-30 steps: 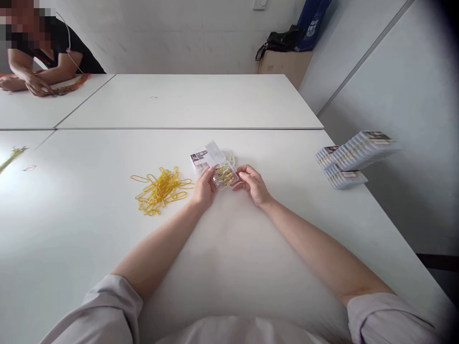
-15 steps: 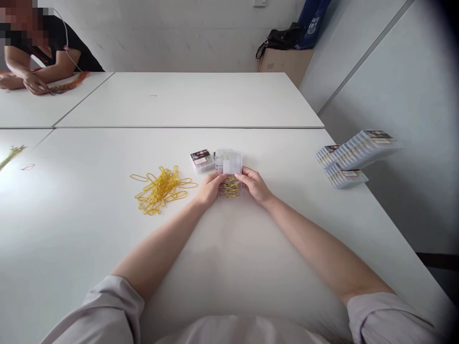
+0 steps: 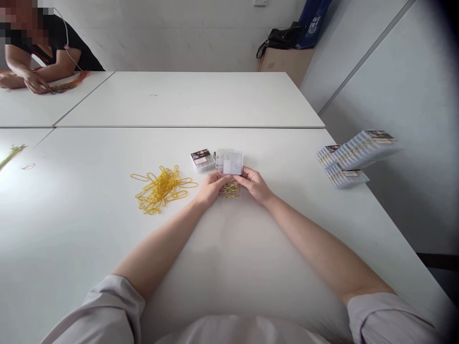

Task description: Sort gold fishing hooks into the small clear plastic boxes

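Observation:
A small clear plastic box (image 3: 231, 187) with yellow paper clips inside sits on the white table (image 3: 229, 267) between my two hands. Its clear lid (image 3: 232, 163) stands raised at the far side. My left hand (image 3: 211, 187) grips the box's left edge and my right hand (image 3: 254, 184) grips its right edge. A loose heap of yellow paper clips (image 3: 161, 188) lies to the left of my left hand. A labelled closed box (image 3: 202, 159) rests just beyond the open one.
Stacks of the same small boxes (image 3: 355, 155) lie near the table's right edge. Another person (image 3: 39, 52) leans on a table at the far left, hands on orange items. A cardboard carton with bags (image 3: 285, 59) stands by the back wall.
The box was tilted in my hands over the labelled one; it now sits nearer me, squared up with its lid raised, and my fingers have closed in over it.

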Demonstrator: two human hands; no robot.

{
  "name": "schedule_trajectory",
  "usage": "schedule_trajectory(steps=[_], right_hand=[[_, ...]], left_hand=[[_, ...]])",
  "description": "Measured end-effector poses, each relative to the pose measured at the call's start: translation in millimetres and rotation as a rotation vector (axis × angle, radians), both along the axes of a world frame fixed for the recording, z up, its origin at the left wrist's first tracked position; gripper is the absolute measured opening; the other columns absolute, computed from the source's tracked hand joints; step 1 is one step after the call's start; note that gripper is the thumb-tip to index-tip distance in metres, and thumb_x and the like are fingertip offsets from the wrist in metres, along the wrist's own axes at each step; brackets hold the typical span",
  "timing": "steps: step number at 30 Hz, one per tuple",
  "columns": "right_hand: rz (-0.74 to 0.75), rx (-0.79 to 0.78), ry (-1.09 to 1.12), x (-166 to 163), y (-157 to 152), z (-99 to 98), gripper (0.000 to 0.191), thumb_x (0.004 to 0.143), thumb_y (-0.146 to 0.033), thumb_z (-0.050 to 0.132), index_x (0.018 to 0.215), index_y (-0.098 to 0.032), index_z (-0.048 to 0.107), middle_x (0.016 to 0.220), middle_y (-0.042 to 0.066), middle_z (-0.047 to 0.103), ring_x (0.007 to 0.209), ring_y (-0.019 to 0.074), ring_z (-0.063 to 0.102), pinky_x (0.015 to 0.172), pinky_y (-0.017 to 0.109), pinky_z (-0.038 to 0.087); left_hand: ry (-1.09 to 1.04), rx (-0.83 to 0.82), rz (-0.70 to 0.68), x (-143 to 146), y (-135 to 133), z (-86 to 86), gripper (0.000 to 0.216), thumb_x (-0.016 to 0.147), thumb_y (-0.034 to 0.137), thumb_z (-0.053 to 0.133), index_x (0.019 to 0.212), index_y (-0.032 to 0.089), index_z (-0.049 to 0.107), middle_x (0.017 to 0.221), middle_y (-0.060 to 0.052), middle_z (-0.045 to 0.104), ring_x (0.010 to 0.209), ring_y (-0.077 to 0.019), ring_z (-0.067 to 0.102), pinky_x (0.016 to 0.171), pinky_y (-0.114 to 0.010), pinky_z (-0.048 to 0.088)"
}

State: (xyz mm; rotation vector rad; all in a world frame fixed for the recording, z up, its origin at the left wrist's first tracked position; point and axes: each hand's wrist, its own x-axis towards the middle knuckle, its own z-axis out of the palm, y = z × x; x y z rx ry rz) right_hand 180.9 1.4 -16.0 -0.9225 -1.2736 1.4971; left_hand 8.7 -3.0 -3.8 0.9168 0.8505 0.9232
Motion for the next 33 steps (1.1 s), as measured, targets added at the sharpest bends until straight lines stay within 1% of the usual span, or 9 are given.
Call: schedule_trajectory(steps=[2, 5, 8, 16, 22, 28, 33], right_hand=[[0.001, 0.006, 0.002, 0.2, 0.5, -0.9, 0.037, 0.079, -0.045, 0.077, 0.106, -0.02, 0.07, 0.108, 0.007, 0.076, 0.106, 0.025, 0.069, 0.094, 0.038, 0.053], [0.008, 0.015, 0.0, 0.2, 1.0, -1.2, 0.038, 0.079, -0.045, 0.077, 0.106, -0.019, 0.07, 0.108, 0.007, 0.076, 0.108, 0.0254, 0.069, 0.095, 0.038, 0.053], [0.007, 0.021, -0.009, 0.4, 1.2, -1.1, 0.038, 0.079, -0.045, 0.077, 0.106, -0.019, 0.071, 0.108, 0.007, 0.076, 0.106, 0.0251, 0.069, 0.094, 0.039, 0.054], [0.036, 0.013, 0.001, 1.9, 1.1, -2.7, 0.038, 0.081, -0.043, 0.076, 0.11, -0.019, 0.071, 0.108, 0.007, 0.077, 0.106, 0.0238, 0.069, 0.095, 0.038, 0.054], [0.025, 0.052, -0.034, 2.0, 2.5, -6.3, 0.034, 0.081, -0.042, 0.075, 0.106, -0.019, 0.071, 0.102, 0.006, 0.076, 0.1, 0.0232, 0.07, 0.091, 0.038, 0.055], [0.007, 0.121, -0.16, 5.2, 2.6, -7.8, 0.03, 0.084, -0.041, 0.071, 0.105, -0.019, 0.07, 0.094, 0.005, 0.074, 0.089, 0.0213, 0.07, 0.081, 0.035, 0.057], [-0.04, 0.218, -0.362, 7.4, -1.2, 0.4, 0.024, 0.086, -0.038, 0.067, 0.1, -0.019, 0.072, 0.088, 0.006, 0.075, 0.077, 0.0193, 0.068, 0.072, 0.032, 0.057]], left_hand=[[-0.023, 0.028, -0.03, 0.0, -0.5, 0.7, 0.042, 0.073, 0.041, 0.082, 0.103, 0.015, 0.069, 0.09, -0.005, 0.074, 0.078, -0.0189, 0.069, 0.074, -0.032, 0.055], [-0.027, 0.068, -0.037, -0.3, -0.1, -0.8, 0.043, 0.073, 0.039, 0.084, 0.105, 0.014, 0.07, 0.091, -0.007, 0.075, 0.081, -0.0196, 0.07, 0.078, -0.033, 0.054], [-0.017, 0.087, -0.033, -0.8, 1.4, -3.3, 0.044, 0.073, 0.039, 0.084, 0.106, 0.013, 0.071, 0.093, -0.008, 0.076, 0.081, -0.0199, 0.07, 0.078, -0.032, 0.054], [-0.02, 0.062, -0.036, -1.3, 4.0, -5.7, 0.042, 0.072, 0.038, 0.084, 0.103, 0.013, 0.073, 0.094, -0.009, 0.077, 0.081, -0.0213, 0.072, 0.077, -0.033, 0.055], [-0.003, 0.091, -0.03, -0.7, 3.8, -5.7, 0.043, 0.071, 0.04, 0.084, 0.103, 0.012, 0.073, 0.092, -0.009, 0.078, 0.081, -0.0209, 0.072, 0.078, -0.033, 0.055], [0.091, 0.131, -0.016, -1.7, 3.0, -4.1, 0.046, 0.072, 0.044, 0.082, 0.104, 0.012, 0.073, 0.093, -0.011, 0.077, 0.08, -0.0222, 0.072, 0.074, -0.032, 0.055], [0.164, 0.175, -0.014, -3.2, 4.2, -5.2, 0.047, 0.072, 0.043, 0.081, 0.105, 0.011, 0.073, 0.095, -0.011, 0.078, 0.083, -0.0222, 0.071, 0.075, -0.031, 0.053]])
